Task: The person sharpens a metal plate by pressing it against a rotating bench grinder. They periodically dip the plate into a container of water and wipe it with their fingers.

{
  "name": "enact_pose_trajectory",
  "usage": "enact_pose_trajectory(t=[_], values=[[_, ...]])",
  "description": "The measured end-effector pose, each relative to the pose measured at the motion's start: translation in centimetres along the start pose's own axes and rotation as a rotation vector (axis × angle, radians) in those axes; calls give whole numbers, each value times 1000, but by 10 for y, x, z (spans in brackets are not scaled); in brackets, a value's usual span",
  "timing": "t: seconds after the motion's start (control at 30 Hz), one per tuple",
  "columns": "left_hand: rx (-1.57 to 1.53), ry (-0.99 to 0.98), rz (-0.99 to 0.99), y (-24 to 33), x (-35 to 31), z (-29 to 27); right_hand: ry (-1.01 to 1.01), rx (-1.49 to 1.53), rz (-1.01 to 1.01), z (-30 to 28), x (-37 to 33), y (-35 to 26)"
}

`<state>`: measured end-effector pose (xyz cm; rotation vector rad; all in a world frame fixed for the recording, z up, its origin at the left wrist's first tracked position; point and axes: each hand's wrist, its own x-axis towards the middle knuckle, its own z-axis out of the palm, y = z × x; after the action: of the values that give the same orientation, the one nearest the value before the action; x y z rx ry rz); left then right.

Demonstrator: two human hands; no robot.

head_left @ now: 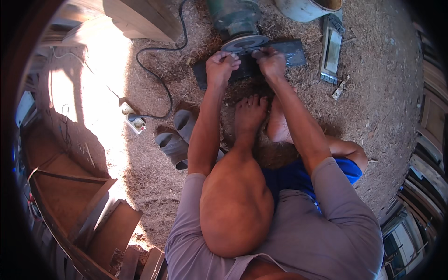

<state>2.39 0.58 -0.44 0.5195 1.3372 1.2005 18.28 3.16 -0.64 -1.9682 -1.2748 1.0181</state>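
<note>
A green electric grinder [231,16] with a round flat grinding disc [245,43] stands ahead of me on the ground. Just below the disc's edge are both my hands, a short gap apart. My left hand [222,69] has its fingers curled in a pinch at the disc's left side. On the other side, my right hand [271,62] is also closed, its fingertips close to the disc's lower edge. Whatever the fingers grip is too small and too covered to name. Beneath the hands lies a dark flat board [294,52].
A black cord [161,84] runs to a white power strip [132,118] at left, near grey slippers [172,142]. A whitish bucket [303,10] and a long tool with a pale plate [332,51] stand right of the grinder. Wooden pieces [70,198] fill the lower left. Shavings cover the ground.
</note>
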Motion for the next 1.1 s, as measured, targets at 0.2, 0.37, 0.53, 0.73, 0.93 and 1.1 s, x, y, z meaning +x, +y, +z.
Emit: enact_pose_trajectory(t=[0.2, 0.37, 0.53, 0.73, 0.93, 1.1], values=[[-2, 20, 4, 2, -3, -2, 17, -22, -20, -1, -7, -7], [23, -4, -6, 1, 0, -3, 4, 27, -28, 1, -3, -2], [66, -5, 10, -1, 1, 2, -16, 130, 37, 1, 2, 5], [60, 1, 5, -2, 2, 2, -7, 77, 42, -2, 0, 0], [10, 23, -2, -1, 0, 0, -1, 4, 50, -4, -8, -13], [-9, 29, 2, 0, -1, 0, 8, -5, 21, -1, -6, -9]])
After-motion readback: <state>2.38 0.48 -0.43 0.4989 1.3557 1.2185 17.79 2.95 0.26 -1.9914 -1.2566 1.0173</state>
